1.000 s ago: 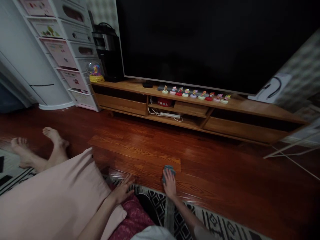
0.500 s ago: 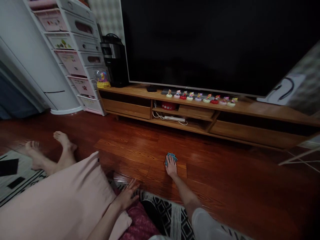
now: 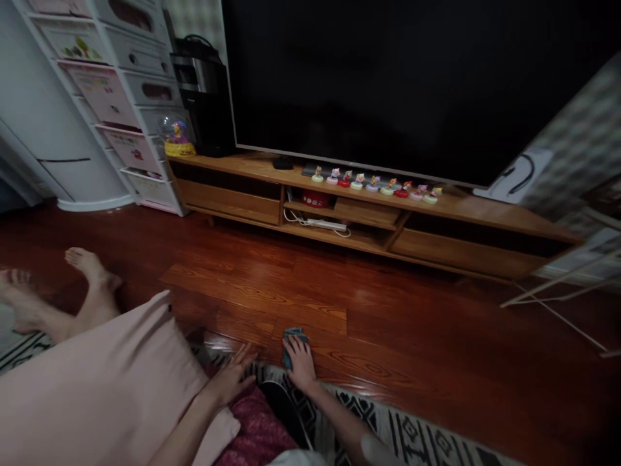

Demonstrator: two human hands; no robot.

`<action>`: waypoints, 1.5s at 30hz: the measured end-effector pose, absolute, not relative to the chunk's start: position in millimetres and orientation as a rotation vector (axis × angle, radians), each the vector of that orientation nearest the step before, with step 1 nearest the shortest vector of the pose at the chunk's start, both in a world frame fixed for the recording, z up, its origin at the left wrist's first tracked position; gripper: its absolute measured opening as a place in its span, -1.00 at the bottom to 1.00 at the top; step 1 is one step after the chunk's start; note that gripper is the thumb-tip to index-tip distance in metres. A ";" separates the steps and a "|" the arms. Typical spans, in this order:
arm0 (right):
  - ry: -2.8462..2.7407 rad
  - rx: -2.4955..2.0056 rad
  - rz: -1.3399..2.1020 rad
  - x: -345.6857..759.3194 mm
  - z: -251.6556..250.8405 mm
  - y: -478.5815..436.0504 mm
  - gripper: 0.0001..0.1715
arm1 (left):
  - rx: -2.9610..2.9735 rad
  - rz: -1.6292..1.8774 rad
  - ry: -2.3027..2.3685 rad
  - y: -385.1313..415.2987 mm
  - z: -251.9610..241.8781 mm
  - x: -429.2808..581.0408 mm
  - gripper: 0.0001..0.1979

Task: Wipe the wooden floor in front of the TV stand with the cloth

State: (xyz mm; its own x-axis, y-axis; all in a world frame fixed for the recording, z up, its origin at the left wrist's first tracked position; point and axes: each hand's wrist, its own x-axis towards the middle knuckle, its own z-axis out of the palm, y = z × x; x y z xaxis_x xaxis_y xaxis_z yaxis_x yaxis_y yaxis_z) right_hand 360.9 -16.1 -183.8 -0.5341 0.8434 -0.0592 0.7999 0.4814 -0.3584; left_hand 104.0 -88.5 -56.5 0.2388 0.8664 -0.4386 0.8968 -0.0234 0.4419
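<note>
On the wooden floor [image 3: 262,285], a teal cloth [image 3: 294,332] lies bunched under the fingers of my right hand [image 3: 301,366], which presses down on it near the rug's edge. The fingers are stretched forward over the cloth and hide much of it. To the left, my left hand [image 3: 233,378] is open and palm down with its fingers apart, holding nothing. Its wrist is by a pale pink pillow [image 3: 111,388], next to dark red patterned fabric [image 3: 262,427].
A wooden TV stand [image 3: 233,202] with several small figurines [image 3: 372,184] and a large television [image 3: 369,84] runs along the wall. Two bare feet [image 3: 90,265] are at left. A patterned rug [image 3: 412,427] lies in front; a thin-legged rack [image 3: 548,301] stands at right.
My right hand has drawn the cloth toward me and to the left, close to the rug's edge. The view has shifted right. My left hand stays open beside the pillow.
</note>
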 end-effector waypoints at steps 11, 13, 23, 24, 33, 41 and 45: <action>-2.479 -1.800 0.411 344.9 -143.0 108.4 -0.23 | 1.831 -0.026 1.635 -83.8 -58.4 101.2 -0.31; -2.536 -1.734 0.430 353.8 -149.8 84.9 -0.23 | 1.834 -0.011 1.637 -84.3 -60.5 100.6 -0.32; -2.635 -1.499 0.498 406.9 -183.8 -7.0 -0.15 | 1.860 0.010 1.608 -87.1 -72.4 99.8 -0.33; -2.606 -1.538 0.462 400.9 -179.6 6.4 -0.20 | 1.864 0.006 1.608 -86.8 -71.1 99.8 -0.33; -2.399 -1.873 0.440 320.5 -149.9 107.6 -0.24 | 1.829 -0.001 1.649 -84.5 -55.3 103.3 -0.33; -2.708 -1.281 0.492 377.3 -190.5 -1.0 -0.22 | 1.829 0.052 1.621 -87.3 -53.0 104.4 -0.35; -2.754 -1.285 0.483 425.9 -188.7 -8.7 -0.25 | 1.846 0.039 1.601 -87.8 -53.0 104.3 -0.36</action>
State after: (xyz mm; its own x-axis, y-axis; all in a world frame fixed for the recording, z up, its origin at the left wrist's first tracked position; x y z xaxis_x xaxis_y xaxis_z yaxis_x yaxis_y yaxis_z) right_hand 425.9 -8.7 -188.7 -0.6493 0.7570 -0.0732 0.7368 0.6022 -0.3075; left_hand 104.3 -87.8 -53.0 0.2418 0.8842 -0.3996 0.8636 -0.0085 0.5040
